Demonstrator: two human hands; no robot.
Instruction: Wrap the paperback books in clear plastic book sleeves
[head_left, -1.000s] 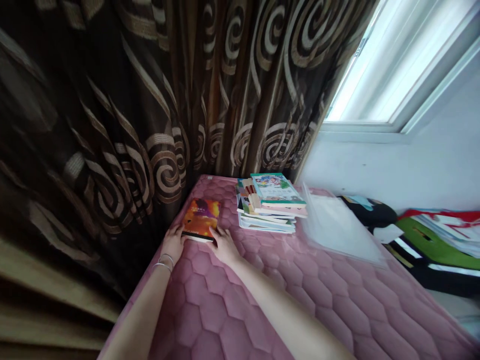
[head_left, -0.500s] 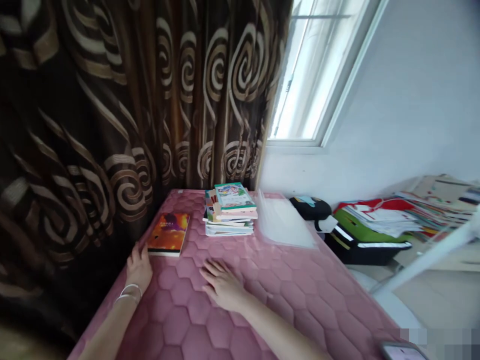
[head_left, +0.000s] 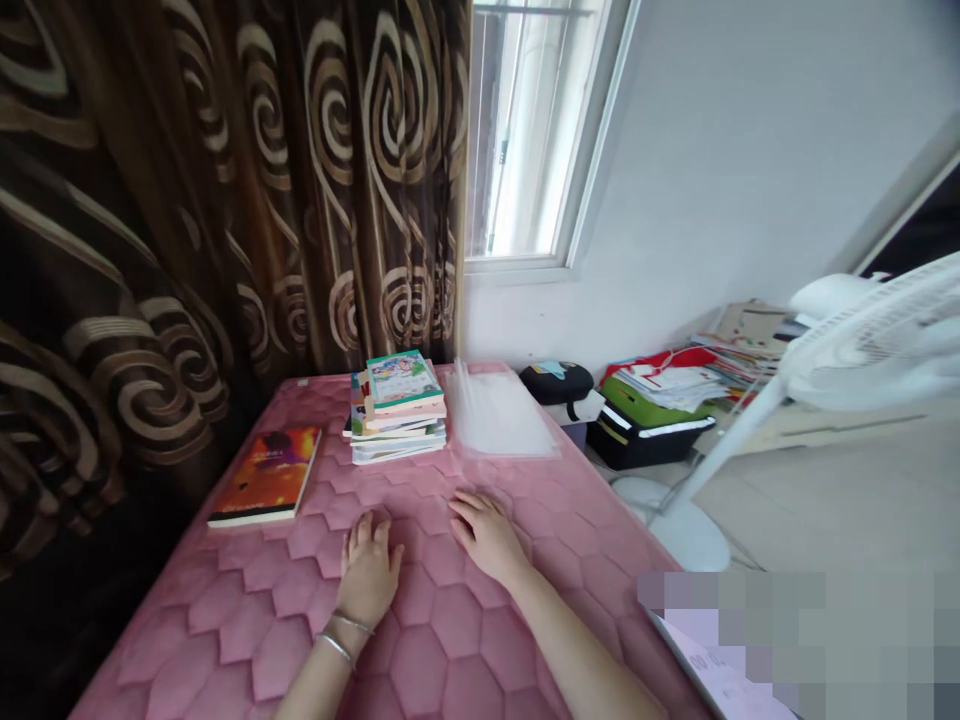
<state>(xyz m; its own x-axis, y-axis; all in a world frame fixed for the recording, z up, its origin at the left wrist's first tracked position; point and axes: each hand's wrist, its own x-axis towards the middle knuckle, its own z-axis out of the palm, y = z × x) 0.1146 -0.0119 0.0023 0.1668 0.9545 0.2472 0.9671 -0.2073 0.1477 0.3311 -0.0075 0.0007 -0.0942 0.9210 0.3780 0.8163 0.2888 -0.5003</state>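
head view: a pink quilted surface padded in hexagons runs its left edge along a brown curtain with cream spirals. sideways room is widest across the middle, where bare padding surrounds both hands; toward the far edge, a stack of thin books with a green-bordered top cover and, at the far right corner, a sheaf of clear plastic sheets take up space. a white standing fan rises past the right edge, near a black-and-green box.

the near edge falls out of view, and both forearms are cut off below. by the right edge, a flat device with a pale lilac screen is cut off and partly masked by blurred squares. the palms are hidden, so whether they press on the padding cannot be told.

the left hand, two silver bangles at its wrist, is palm down, fingers extended and slightly apart, holding nothing. the right hand is palm down too, fingers loosely bent, holding nothing. an orange-and-purple paperback book lies flat, cover up, just inside the left edge, apart from the left hand and to its left; the right hand is nearer the plastic sheets, beyond its fingertips.
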